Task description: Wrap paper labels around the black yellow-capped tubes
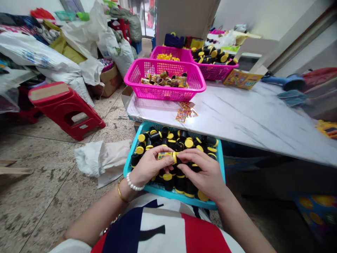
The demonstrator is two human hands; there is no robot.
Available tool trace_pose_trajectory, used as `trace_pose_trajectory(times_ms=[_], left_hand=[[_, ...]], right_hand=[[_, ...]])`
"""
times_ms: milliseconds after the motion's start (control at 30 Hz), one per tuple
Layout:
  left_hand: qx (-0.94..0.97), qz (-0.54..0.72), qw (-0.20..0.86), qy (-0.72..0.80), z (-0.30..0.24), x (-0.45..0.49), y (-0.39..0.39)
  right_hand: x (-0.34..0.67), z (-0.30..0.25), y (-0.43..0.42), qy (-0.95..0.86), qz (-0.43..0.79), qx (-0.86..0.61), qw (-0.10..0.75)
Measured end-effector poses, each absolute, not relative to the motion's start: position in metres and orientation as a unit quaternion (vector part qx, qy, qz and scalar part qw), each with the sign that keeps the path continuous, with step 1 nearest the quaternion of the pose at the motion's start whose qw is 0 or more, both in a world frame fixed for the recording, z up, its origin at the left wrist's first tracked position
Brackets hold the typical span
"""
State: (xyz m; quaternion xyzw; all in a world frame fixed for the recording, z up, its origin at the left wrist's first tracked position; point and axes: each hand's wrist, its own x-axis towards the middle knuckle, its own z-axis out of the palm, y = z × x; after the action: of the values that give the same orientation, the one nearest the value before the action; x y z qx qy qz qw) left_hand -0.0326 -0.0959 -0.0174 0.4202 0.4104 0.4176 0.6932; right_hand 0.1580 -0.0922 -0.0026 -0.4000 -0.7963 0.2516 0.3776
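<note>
1. The left hand point(150, 163) had its fingers closed around a small yellow-labelled cylindrical container point(164, 155), above the perforated turquoise plastic basket point(222, 174).
2. The right hand point(204, 169) had its fingers narrowly spaced by the round yellow cap point(174, 157); whether they pinched anything, I could not tell.
3. The step looked like fingerwork at the capped end; the next move seemed to call for a steady left hold.

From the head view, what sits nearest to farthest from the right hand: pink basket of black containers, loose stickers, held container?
1. Held container: in the left hand.
2. Loose stickers: ahead, on the table.
3. Pink basket of black containers: ahead, farther back.
</note>
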Motion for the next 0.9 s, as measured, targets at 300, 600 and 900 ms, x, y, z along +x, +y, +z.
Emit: trace_pose_trajectory(times_ms=[300, 600, 900], left_hand=[[0.431, 0.395, 0.702, 0.407, -0.015, -0.034, -0.092], [0.510, 0.441, 0.607, 0.420, -0.017, -0.026, -0.088], [0.517, 0.376, 0.652, 0.408, -0.012, -0.037, -0.086]], right_hand=[[0.160, -0.003, -0.091, -0.813, 0.229, -0.386, 0.371], [0.155, -0.012, -0.085, -0.752, 0.309, -0.410, 0.415], [0.160, -0.013, -0.087, -0.777, 0.234, -0.371, 0.451]])
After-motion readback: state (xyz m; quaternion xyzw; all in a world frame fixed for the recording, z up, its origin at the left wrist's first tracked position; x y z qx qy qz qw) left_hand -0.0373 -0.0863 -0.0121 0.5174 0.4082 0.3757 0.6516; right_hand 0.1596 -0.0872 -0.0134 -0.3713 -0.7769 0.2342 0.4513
